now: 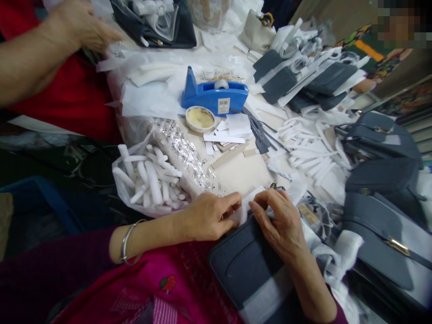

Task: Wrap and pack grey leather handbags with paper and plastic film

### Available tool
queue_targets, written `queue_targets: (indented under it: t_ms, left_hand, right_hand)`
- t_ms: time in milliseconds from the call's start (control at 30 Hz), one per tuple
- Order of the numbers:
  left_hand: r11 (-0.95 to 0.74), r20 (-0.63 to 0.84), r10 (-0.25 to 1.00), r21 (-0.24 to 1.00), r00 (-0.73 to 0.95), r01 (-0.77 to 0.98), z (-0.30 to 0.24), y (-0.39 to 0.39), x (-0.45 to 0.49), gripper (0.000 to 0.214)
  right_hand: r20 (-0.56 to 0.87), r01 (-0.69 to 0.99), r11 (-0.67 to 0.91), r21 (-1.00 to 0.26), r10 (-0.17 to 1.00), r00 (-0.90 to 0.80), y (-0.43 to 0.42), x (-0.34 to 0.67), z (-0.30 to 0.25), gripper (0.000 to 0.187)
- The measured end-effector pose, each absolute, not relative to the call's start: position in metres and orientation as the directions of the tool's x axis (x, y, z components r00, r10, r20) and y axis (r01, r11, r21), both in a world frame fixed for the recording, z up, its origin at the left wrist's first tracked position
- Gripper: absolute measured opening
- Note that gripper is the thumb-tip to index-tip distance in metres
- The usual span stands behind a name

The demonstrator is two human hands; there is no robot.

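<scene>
A dark blue-grey handbag [246, 258] lies tilted on my lap, with a pale band of wrapping [270, 290] across it. My left hand [209, 216] is closed, pinching a soft white strip [240, 215] at the bag's top edge; whether this is foam or paper I cannot tell. Over the same edge curls my right hand [281, 225], its thumb on the near side and its fingertips partly hidden behind. A small bit of gold-coloured metal [275, 185] shows just beyond the right fingers.
Left of centre sits a plastic bag of white foam sticks [151, 177]. Beyond are a blue tape dispenser [216, 95], a small bowl of yellowish paste [200, 119] and paper labels [232, 130]. Wrapped bags [378, 238] crowd the right. A co-worker's hand [84, 27] is upper left.
</scene>
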State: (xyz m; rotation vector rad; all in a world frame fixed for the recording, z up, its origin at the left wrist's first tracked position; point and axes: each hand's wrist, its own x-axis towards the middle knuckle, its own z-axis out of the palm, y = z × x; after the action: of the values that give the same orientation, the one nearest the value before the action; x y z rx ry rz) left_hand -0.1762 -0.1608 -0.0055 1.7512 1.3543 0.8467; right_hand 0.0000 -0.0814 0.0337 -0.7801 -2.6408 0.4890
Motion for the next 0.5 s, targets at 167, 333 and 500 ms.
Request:
queue_targets:
  t_ms: [167, 333, 500]
  left_hand:
    - [-0.152, 0.067, 0.980, 0.859, 0.186, 0.489, -0.006, -0.156, -0.163, 0.006]
    - [-0.124, 0.066, 0.983, 0.929, 0.173, 0.349, -0.007, -0.170, -0.174, 0.023]
    - [-0.116, 0.075, 0.969, 0.979, 0.235, 0.166, -0.007, -0.175, -0.159, 0.072]
  right_hand:
    - [0.225, 0.400, 0.840, -0.367, 0.497, -0.838, -0.080, 0.002, 0.033, 0.009]
    - [0.205, 0.375, 0.866, -0.332, 0.454, -0.867, -0.078, 0.002, 0.033, 0.025]
    - [0.191, 0.378, 0.869, -0.319, 0.449, -0.873, -0.077, 0.000, 0.033, 0.030]
